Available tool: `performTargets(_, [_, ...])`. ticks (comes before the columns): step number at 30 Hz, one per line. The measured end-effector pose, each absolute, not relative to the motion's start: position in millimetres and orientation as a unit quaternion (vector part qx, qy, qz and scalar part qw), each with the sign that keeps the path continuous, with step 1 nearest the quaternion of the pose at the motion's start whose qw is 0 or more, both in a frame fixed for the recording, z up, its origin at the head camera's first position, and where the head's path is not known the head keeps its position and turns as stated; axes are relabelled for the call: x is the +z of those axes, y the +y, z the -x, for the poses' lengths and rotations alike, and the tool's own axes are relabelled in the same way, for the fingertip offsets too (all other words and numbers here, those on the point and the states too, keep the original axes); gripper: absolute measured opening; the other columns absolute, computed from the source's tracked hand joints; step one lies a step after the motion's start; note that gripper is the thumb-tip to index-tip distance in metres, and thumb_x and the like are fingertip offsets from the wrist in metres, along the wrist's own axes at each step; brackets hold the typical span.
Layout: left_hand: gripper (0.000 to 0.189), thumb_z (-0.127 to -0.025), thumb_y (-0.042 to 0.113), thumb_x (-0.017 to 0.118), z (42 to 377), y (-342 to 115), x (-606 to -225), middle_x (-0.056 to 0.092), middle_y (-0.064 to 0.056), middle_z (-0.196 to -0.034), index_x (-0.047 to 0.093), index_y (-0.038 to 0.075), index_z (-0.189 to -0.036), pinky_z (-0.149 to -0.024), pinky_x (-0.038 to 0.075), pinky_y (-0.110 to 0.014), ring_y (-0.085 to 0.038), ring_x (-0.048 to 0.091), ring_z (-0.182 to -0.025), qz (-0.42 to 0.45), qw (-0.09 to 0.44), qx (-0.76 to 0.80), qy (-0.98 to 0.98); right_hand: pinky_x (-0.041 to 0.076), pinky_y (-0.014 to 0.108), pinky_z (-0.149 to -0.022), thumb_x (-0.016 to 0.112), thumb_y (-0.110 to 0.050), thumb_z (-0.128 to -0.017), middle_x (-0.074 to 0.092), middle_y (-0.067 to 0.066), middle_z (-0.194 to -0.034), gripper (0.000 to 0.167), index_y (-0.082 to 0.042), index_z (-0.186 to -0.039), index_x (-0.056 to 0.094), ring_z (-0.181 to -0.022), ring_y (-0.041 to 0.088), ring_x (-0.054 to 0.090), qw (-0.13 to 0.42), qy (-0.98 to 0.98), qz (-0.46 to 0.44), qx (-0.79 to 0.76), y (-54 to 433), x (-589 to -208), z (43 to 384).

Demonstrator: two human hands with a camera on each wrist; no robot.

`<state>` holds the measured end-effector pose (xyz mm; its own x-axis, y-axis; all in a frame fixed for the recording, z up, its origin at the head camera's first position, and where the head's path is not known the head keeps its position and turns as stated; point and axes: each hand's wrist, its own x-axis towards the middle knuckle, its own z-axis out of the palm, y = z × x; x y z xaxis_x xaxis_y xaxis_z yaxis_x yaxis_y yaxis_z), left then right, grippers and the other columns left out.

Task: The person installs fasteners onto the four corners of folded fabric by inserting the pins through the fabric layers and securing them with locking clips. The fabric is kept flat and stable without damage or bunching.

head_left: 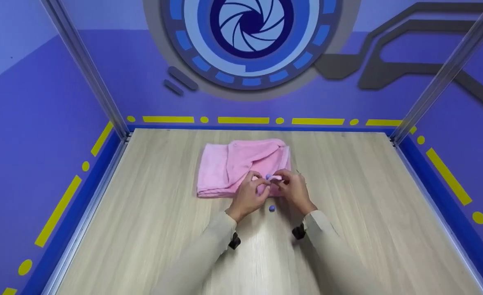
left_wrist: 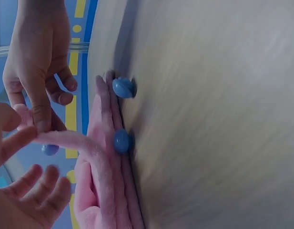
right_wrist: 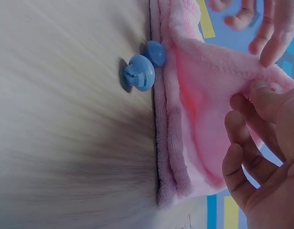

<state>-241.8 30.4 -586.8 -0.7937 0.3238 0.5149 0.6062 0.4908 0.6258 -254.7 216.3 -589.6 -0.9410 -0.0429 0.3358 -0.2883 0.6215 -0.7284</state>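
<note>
A folded pink plush cloth [head_left: 217, 166] lies on the table, with a near corner lifted. My right hand [head_left: 295, 190] pinches the lifted edge between thumb and fingers; in the right wrist view the edge rises to that hand [right_wrist: 270, 143]. My left hand [head_left: 249, 194] meets it from the other side, thumb and a finger at the same edge [left_wrist: 65, 139], its other fingers spread loosely. A blue mushroom-shaped clip [head_left: 272, 208] stands on the table before the cloth, and a second clip [left_wrist: 122, 141] is close by it. Another round blue piece [left_wrist: 50, 150] shows just under the lifted edge.
The pale wood table [head_left: 151, 229] is bounded by blue-purple panels [head_left: 122, 82] with yellow marks at the back and sides. Metal posts [head_left: 98, 78] stand at the back corners. Dark wrist cameras [head_left: 234, 241] sit below both hands.
</note>
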Motion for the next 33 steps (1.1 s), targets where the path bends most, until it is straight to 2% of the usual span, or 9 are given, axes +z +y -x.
performTargets(2, [0.02, -0.092, 0.011, 0.069, 239, 32, -587, 0.063, -0.012, -0.113, 0.077, 0.002, -0.109, -0.078, 0.057, -0.034, -0.025, 0.066, -0.084, 0.273, 0.14, -0.44, -0.844, 0.057, 0.028, -0.061, 0.078, -0.002, -0.089, 0.076, 0.003, -0.093, 0.013, -0.011, -0.098, 0.078, -0.077, 0.016, 0.071, 0.153, -0.887, -0.099, 0.425, 216, -590, 256])
performTargets(6, [0.029, -0.093, 0.007, 0.067, 236, 36, -588, 0.07, -0.016, -0.117, 0.072, -0.002, -0.12, -0.087, 0.058, -0.037, -0.025, 0.07, -0.088, 0.269, 0.126, -0.462, -0.836, 0.057, 0.027, -0.061, 0.08, -0.004, -0.088, 0.077, 0.003, -0.091, 0.011, -0.01, -0.097, 0.078, -0.078, 0.015, 0.072, 0.177, -0.881, -0.11, 0.426, 216, -591, 257])
performTargets(10, [0.031, -0.092, 0.004, 0.067, 236, 39, -590, 0.074, -0.015, -0.111, 0.072, -0.002, -0.121, -0.089, 0.057, -0.037, -0.022, 0.068, -0.087, 0.258, 0.142, -0.468, -0.833, 0.057, 0.026, -0.06, 0.079, -0.004, -0.088, 0.077, 0.003, -0.09, 0.011, -0.009, -0.098, 0.078, -0.076, 0.014, 0.071, 0.189, -0.876, -0.117, 0.427, 216, -592, 257])
performTargets(11, [0.031, -0.092, 0.003, 0.067, 237, 40, -590, 0.075, -0.015, -0.111, 0.072, -0.002, -0.122, -0.087, 0.058, -0.037, -0.022, 0.068, -0.084, 0.255, 0.14, -0.472, -0.832, 0.057, 0.027, -0.06, 0.079, -0.003, -0.088, 0.077, 0.003, -0.091, 0.011, -0.009, -0.098, 0.078, -0.075, 0.014, 0.071, 0.19, -0.876, -0.119, 0.427, 216, -592, 258])
performTargets(15, [0.033, -0.092, 0.002, 0.066, 237, 40, -590, 0.074, -0.015, -0.118, 0.07, -0.003, -0.124, -0.086, 0.06, -0.035, -0.017, 0.073, -0.09, 0.248, 0.109, -0.499, -0.823, 0.059, 0.032, -0.063, 0.079, -0.002, -0.088, 0.078, 0.006, -0.093, 0.012, -0.006, -0.099, 0.078, -0.079, 0.018, 0.073, 0.198, -0.874, -0.126, 0.426, 216, -593, 258])
performTargets(20, [0.034, -0.093, -0.003, 0.064, 240, 40, -590, 0.072, -0.019, -0.12, 0.068, -0.007, -0.126, -0.088, 0.059, -0.029, -0.026, 0.074, -0.101, 0.24, 0.078, -0.539, -0.804, 0.061, 0.04, -0.068, 0.079, -0.001, -0.088, 0.077, 0.008, -0.095, 0.014, -0.004, -0.101, 0.077, -0.082, 0.02, 0.074, 0.205, -0.87, -0.131, 0.429, 218, -594, 258])
performTargets(24, [0.03, -0.093, -0.003, 0.064, 245, 39, -588, 0.073, -0.018, -0.117, 0.068, -0.008, -0.122, -0.092, 0.057, -0.028, -0.027, 0.072, -0.107, 0.242, 0.099, -0.532, -0.805, 0.059, 0.033, -0.061, 0.074, -0.006, -0.094, 0.078, 0.009, -0.091, 0.019, -0.001, -0.112, 0.073, -0.073, 0.019, 0.073, 0.207, -0.863, -0.13, 0.443, 221, -594, 258])
performTargets(28, [0.026, -0.093, -0.003, 0.065, 255, 33, -581, 0.073, -0.016, -0.115, 0.071, -0.006, -0.119, -0.096, 0.056, -0.031, -0.025, 0.071, -0.107, 0.241, 0.139, -0.501, -0.819, 0.05, 0.02, -0.051, 0.068, -0.01, -0.1, 0.077, 0.005, -0.079, 0.023, -0.003, -0.122, 0.068, -0.059, 0.014, 0.066, 0.207, -0.856, -0.118, 0.459, 225, -595, 258])
performTargets(33, [0.028, -0.092, -0.004, 0.065, 270, 23, -568, 0.073, -0.018, -0.116, 0.071, -0.007, -0.119, -0.098, 0.055, -0.036, -0.028, 0.07, -0.109, 0.239, 0.178, -0.489, -0.82, 0.048, 0.019, -0.048, 0.066, -0.009, -0.1, 0.074, 0.0, -0.072, 0.026, -0.009, -0.126, 0.068, -0.057, 0.011, 0.062, 0.211, -0.851, -0.096, 0.471, 230, -597, 256])
